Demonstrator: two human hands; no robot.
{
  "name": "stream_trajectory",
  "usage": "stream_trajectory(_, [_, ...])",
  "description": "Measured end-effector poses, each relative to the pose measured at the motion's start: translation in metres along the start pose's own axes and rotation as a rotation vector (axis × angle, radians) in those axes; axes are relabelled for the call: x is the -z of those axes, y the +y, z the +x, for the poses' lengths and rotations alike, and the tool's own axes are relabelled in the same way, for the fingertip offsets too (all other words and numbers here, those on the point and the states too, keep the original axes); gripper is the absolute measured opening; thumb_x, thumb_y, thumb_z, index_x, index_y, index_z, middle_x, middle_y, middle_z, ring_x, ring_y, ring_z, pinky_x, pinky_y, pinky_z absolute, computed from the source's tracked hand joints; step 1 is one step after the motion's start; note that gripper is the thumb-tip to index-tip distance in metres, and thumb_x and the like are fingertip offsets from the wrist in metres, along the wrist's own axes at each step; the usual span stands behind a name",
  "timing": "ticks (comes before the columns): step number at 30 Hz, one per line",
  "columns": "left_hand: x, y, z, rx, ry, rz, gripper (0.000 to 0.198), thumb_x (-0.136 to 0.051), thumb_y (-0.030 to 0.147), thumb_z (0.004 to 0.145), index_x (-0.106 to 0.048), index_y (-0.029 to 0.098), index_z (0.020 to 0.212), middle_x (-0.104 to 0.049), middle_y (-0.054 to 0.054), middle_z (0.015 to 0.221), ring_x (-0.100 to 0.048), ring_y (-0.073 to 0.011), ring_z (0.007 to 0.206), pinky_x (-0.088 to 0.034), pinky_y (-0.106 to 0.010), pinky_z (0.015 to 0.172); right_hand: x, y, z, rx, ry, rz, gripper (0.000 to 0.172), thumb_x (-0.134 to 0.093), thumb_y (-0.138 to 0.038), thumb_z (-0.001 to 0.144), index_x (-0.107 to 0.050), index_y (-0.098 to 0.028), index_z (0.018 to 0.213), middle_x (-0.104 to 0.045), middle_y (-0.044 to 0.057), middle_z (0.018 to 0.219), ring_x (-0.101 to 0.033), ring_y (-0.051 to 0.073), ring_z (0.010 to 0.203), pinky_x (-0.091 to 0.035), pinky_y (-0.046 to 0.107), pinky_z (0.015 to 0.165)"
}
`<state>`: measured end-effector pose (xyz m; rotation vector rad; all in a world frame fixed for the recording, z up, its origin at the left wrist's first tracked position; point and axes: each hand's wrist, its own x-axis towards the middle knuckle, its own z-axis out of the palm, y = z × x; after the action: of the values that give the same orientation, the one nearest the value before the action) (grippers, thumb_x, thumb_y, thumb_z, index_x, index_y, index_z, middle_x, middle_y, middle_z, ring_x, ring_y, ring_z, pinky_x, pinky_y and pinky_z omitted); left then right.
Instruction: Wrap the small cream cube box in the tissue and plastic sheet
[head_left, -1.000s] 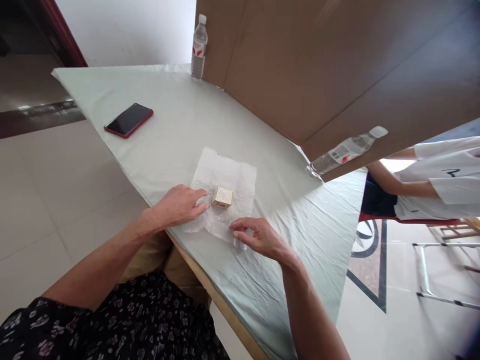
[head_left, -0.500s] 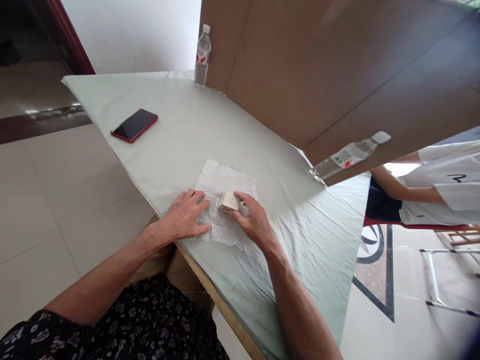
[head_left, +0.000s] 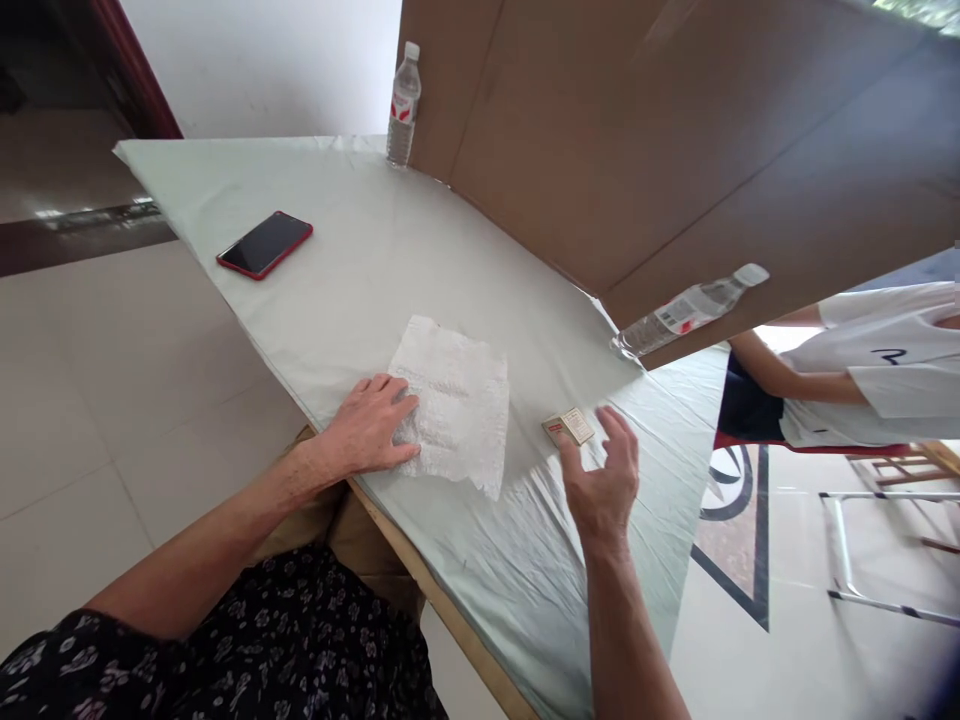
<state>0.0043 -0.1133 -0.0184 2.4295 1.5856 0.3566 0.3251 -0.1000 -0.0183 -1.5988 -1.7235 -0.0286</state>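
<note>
A white paper towel (head_left: 457, 410), creased across its middle, lies flat near the table's front edge. My left hand (head_left: 373, 425) rests on its left side, fingers spread. To the right of the towel, a small printed box (head_left: 568, 427) in beige and gold with a red mark sits on the cloth. My right hand (head_left: 602, 480) is just beside the box on its near right side, thumb and fingers apart, holding nothing. The thumb tip overlaps the box's near edge in view; whether it touches I cannot tell.
A pale green cloth (head_left: 360, 260) covers the table. A red-cased phone (head_left: 265, 245) lies at the far left. A tall cardboard panel (head_left: 600, 150) stands behind, with an upright water bottle (head_left: 403, 108) and a tilted one (head_left: 690, 312) against it. Beyond sits a person in a white shirt (head_left: 847, 370).
My right hand has carried the small box from the paper towel to the cloth on the right and let go of it. My left hand has stayed on the towel.
</note>
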Motion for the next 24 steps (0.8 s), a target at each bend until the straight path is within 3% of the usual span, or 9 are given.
stream_trajectory(2, [0.001, 0.000, 0.005, -0.011, -0.008, 0.031, 0.049, -0.070, 0.042, 0.080, -0.064, 0.018, 0.122, -0.058, -0.017, 0.132, -0.051, -0.0368, 0.122, -0.043, -0.050, 0.102, -0.008, -0.030, 0.000, 0.157, -0.126, 0.068, 0.044, -0.061, -0.042, 0.091, -0.058, -0.024, 0.131, -0.057, 0.015, 0.142, -0.051, 0.031, 0.135, -0.041, 0.057, 0.111])
stream_trajectory(4, [0.002, -0.001, 0.012, -0.026, -0.015, 0.061, 0.049, -0.070, 0.042, 0.080, -0.064, 0.017, 0.122, -0.058, -0.018, 0.133, -0.052, -0.0364, 0.122, -0.043, -0.050, 0.102, -0.021, -0.051, 0.002, 0.290, -0.294, 0.092, 0.046, -0.062, -0.040, 0.091, -0.057, -0.024, 0.134, -0.056, 0.014, 0.145, -0.051, 0.030, 0.136, -0.039, 0.054, 0.114])
stream_trajectory(7, [0.005, -0.008, 0.021, -0.041, -0.021, 0.075, 0.050, -0.071, 0.044, 0.079, -0.063, 0.018, 0.121, -0.057, -0.017, 0.135, -0.052, -0.0362, 0.124, -0.042, -0.050, 0.104, -0.045, -0.059, 0.003, 0.337, -0.514, 0.032, 0.057, -0.066, -0.044, 0.088, -0.054, -0.021, 0.138, -0.055, 0.017, 0.148, -0.051, 0.033, 0.137, -0.041, 0.054, 0.112])
stream_trajectory(9, [0.007, -0.013, 0.023, -0.044, -0.025, 0.074, 0.051, -0.072, 0.045, 0.079, -0.063, 0.019, 0.122, -0.057, -0.016, 0.136, -0.052, -0.0361, 0.126, -0.041, -0.050, 0.106, -0.057, -0.053, 0.000, 0.308, -0.592, -0.022, 0.061, -0.067, -0.047, 0.086, -0.055, -0.019, 0.139, -0.055, 0.018, 0.148, -0.050, 0.035, 0.137, -0.041, 0.055, 0.110])
stream_trajectory(12, [0.009, -0.015, 0.020, -0.043, 0.006, 0.076, 0.050, -0.072, 0.041, 0.080, -0.063, 0.018, 0.123, -0.057, -0.017, 0.137, -0.051, -0.0363, 0.129, -0.041, -0.051, 0.108, -0.066, -0.043, -0.008, 0.284, -0.589, -0.047, 0.063, -0.064, -0.052, 0.087, -0.055, -0.019, 0.140, -0.053, 0.017, 0.150, -0.048, 0.036, 0.140, -0.039, 0.055, 0.112])
stream_trajectory(17, [0.003, 0.000, 0.022, -0.140, 0.100, -0.019, 0.042, -0.063, 0.029, 0.087, -0.060, 0.019, 0.127, -0.058, -0.015, 0.138, -0.047, -0.0324, 0.137, -0.039, -0.048, 0.114, -0.067, -0.043, -0.016, 0.291, -0.553, -0.031, 0.063, -0.061, -0.054, 0.089, -0.053, -0.021, 0.142, -0.051, 0.017, 0.151, -0.046, 0.035, 0.141, -0.037, 0.056, 0.113])
stream_trajectory(20, [-0.004, 0.001, 0.027, -0.129, 0.052, -0.061, 0.049, -0.064, 0.029, 0.087, -0.056, 0.017, 0.134, -0.058, -0.015, 0.141, -0.047, -0.0325, 0.139, -0.039, -0.048, 0.115, -0.066, -0.045, -0.016, 0.283, -0.561, -0.042, 0.063, -0.060, -0.053, 0.090, -0.053, -0.019, 0.142, -0.051, 0.017, 0.152, -0.045, 0.035, 0.142, -0.037, 0.055, 0.113])
stream_trajectory(24, [-0.014, -0.012, 0.026, -0.061, -0.009, -0.097, 0.061, -0.066, 0.043, 0.087, -0.052, 0.016, 0.141, -0.052, -0.016, 0.150, -0.041, -0.0337, 0.145, -0.034, -0.051, 0.119, -0.064, -0.044, -0.015, 0.289, -0.577, -0.045, 0.064, -0.061, -0.052, 0.089, -0.053, -0.017, 0.142, -0.050, 0.017, 0.152, -0.045, 0.035, 0.142, -0.037, 0.055, 0.113])
